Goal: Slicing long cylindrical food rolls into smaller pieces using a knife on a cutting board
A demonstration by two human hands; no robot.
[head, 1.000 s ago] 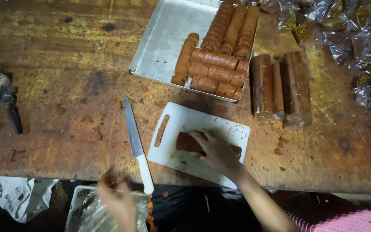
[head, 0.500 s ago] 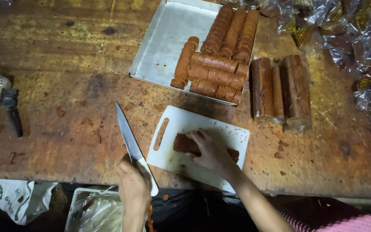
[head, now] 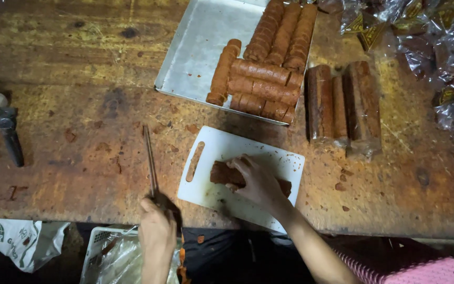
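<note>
My left hand (head: 157, 227) grips the dark handle of a long knife (head: 150, 160), whose blade is turned on edge above the wooden table, left of the white cutting board (head: 206, 185). My right hand (head: 258, 181) presses down on a brown log of food (head: 223, 173) lying across the board. The log's right end shows past my wrist.
A metal tray (head: 200, 47) behind the board holds several brown rolls (head: 261, 79). Wrapped brown blocks (head: 342, 102) lie right of it, with crinkled clear wrappers (head: 437, 47) at far right. A dark tool (head: 9, 134) sits at the left edge, a plastic bag (head: 14, 239) below the table.
My left hand took hold of the knife handle and lifted it, turning the blade from flat on the table to on edge. My right hand stayed on the brown log.
</note>
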